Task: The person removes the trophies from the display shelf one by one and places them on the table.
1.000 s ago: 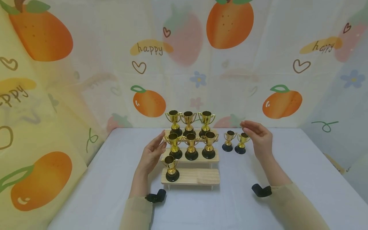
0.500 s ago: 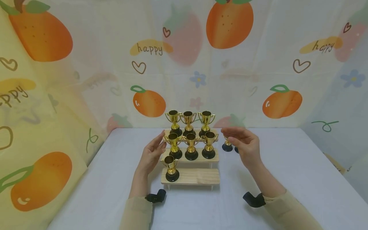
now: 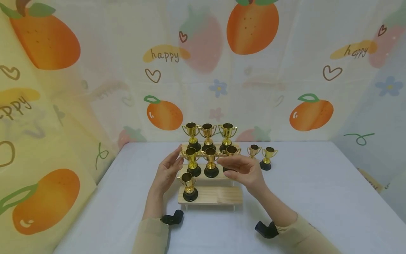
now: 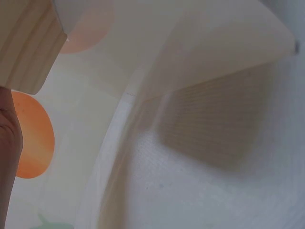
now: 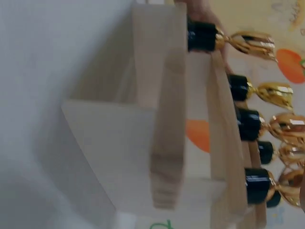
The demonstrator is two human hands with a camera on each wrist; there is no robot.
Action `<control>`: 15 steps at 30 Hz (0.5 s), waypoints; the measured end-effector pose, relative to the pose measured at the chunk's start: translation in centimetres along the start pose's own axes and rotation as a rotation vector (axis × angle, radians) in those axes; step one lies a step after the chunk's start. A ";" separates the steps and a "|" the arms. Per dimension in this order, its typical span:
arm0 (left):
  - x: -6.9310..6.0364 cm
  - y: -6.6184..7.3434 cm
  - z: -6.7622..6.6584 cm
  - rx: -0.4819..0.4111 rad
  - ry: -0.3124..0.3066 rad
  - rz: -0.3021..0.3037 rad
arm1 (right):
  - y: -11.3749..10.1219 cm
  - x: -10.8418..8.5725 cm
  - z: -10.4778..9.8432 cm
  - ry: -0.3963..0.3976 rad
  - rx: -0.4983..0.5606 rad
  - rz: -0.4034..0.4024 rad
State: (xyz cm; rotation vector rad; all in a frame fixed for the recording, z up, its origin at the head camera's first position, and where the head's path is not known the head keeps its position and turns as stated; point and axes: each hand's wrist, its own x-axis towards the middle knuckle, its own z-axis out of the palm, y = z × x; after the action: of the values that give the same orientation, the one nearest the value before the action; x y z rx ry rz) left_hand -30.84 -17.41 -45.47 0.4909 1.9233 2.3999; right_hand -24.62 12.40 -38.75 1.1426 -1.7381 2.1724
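At one end of the tiered wooden stand [image 3: 219, 195], whose stepped shelves probably keep its seven gold trophies [image 3: 210, 155] all visible, the left hand [image 3: 168, 171] rests relaxed, perhaps for steadiness, while the empty right hand [image 3: 248, 172], fingers loosely extended, hangs before the middle shelf's [image 3: 220, 176] right end.

We read the word "happy" [image 3: 165, 55] twice on the patterned backdrop [image 3: 203, 95]. At the left side we make out only "ppy" [image 3: 16, 107], cut off by the view's edge
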 end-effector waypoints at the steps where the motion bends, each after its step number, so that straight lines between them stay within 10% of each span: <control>1: 0.0 0.0 0.0 0.003 0.002 -0.001 | 0.3 -0.1 0.3 -0.016 -0.001 0.007; 15: 0.0 -0.2 -0.1 -0.001 -0.004 0.013 | 2.5 0.1 4.1 -0.055 -0.083 0.252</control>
State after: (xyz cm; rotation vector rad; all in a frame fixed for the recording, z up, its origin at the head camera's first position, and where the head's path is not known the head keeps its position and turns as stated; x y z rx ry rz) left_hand -30.89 -17.47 -45.66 0.5095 1.9224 2.4056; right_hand -24.11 7.98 -40.44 1.0221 -2.0760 2.1964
